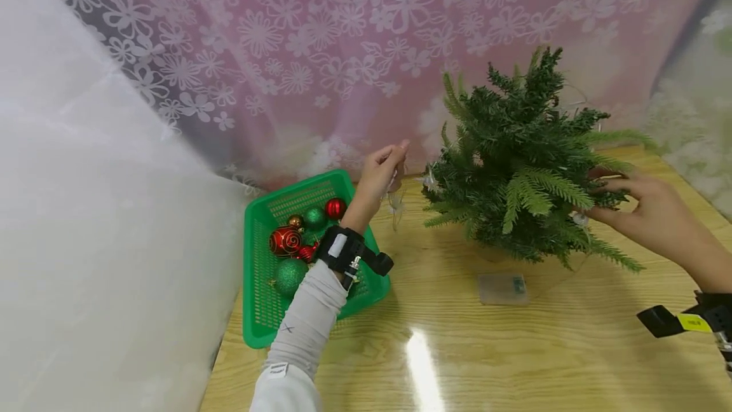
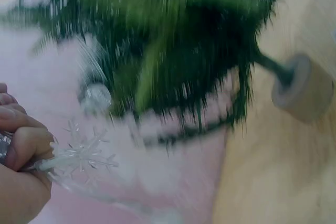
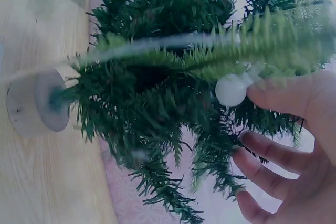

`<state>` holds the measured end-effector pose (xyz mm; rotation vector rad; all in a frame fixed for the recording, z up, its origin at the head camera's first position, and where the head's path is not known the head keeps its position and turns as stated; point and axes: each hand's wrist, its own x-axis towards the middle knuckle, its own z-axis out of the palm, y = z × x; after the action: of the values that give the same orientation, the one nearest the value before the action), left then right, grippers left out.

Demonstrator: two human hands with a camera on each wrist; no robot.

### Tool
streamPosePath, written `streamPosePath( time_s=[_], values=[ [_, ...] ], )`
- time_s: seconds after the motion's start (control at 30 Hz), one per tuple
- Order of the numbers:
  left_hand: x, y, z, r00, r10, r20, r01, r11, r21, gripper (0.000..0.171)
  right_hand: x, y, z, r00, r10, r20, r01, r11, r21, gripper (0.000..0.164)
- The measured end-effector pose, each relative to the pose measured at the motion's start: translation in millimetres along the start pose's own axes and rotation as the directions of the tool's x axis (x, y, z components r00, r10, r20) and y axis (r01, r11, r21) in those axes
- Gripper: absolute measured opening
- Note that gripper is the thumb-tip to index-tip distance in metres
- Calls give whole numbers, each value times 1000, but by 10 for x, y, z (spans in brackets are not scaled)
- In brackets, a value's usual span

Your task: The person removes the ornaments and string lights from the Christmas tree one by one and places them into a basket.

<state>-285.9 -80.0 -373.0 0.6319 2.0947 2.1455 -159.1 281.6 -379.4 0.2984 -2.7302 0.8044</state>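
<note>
A small artificial Christmas tree (image 1: 509,157) stands on the table at the right, and its round wooden base (image 2: 310,90) shows in the left wrist view. Left of the tree, my left hand (image 1: 376,178) pinches a clear string of lights, with a snowflake light (image 2: 79,156) hanging just past the fingers. My right hand (image 1: 649,208) is at the tree's right side, fingers spread loosely among the branches. Its thumb is right by a white round light (image 3: 231,90). A pale wire (image 3: 157,44) crosses in front of the branches there.
A green plastic basket (image 1: 250,297) with red and green baubles is under my left forearm. A flat translucent box (image 1: 503,289) lies on the wooden table (image 1: 486,361) before the tree. A pink floral curtain (image 1: 343,81) hangs behind.
</note>
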Motion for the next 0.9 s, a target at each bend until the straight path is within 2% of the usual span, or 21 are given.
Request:
streamPosePath(
  time_s=[0.13, 0.23, 0.33, 0.43, 0.5, 0.53, 0.57, 0.6, 0.63, 0.67, 0.73, 0.8, 0.83, 0.87, 0.9],
  values=[
    [-44, -177, -145, 997, -45, -55, 42, 998, -53, 45, 29, 57, -74, 998, 65, -18, -63, 996, 61, 39],
    [-95, -175, -202, 990, -31, -135, 19, 996, -91, 50, 50, 63, -117, 994, 107, -30, -102, 985, 142, 31],
    [-108, -45, -211, 967, 45, -252, -76, 991, -111, 52, 66, 75, -154, 986, 158, -56, -144, 970, 198, 22],
    [-81, 128, -196, 926, 122, -358, -176, 977, -122, 50, 73, 89, -168, 978, 192, -86, -172, 964, 202, 21],
    [-41, 238, -182, 906, 139, -400, -218, 963, -158, 48, 81, 83, -160, 976, 193, -97, -174, 969, 177, 23],
    [-11, 284, -172, 905, 128, -406, -227, 952, -206, 48, 82, 78, -153, 974, 199, -106, -180, 970, 164, 25],
    [25, 327, -160, 911, 100, -400, -224, 934, -277, 46, 81, 68, -145, 971, 209, -114, -190, 969, 157, 26],
    [64, 365, -146, 923, 62, -380, -215, 901, -377, 44, 73, 41, -140, 968, 224, -114, -204, 965, 163, 30],
    [109, 397, -133, 935, 15, -354, -201, 846, -494, 42, 65, 15, -132, 962, 245, -118, -221, 958, 185, 33],
    [153, 422, -120, 945, -36, -326, -183, 769, -613, 40, 50, -26, -127, 954, 268, -133, -237, 948, 211, 36],
    [251, 449, -83, 953, -145, -264, -138, 569, -811, 33, -2, -135, -125, 923, 317, -217, -253, 927, 278, 39],
    [336, 450, -54, 948, -223, -229, -119, 418, -900, 23, -91, -316, -120, 873, 360, -329, -241, 905, 350, 43],
    [372, 445, -45, 941, -252, -225, -124, 362, -924, 19, -143, -411, -104, 835, 367, -410, -218, 905, 366, 39],
    [404, 437, -37, 936, -270, -225, -129, 331, -935, 15, -201, -523, -84, 798, 355, -488, -182, 912, 367, 37],
    [430, 432, -29, 933, -281, -226, -134, 311, -941, 10, -258, -631, -48, 761, 324, -562, -117, 921, 372, 35]
  ],
)
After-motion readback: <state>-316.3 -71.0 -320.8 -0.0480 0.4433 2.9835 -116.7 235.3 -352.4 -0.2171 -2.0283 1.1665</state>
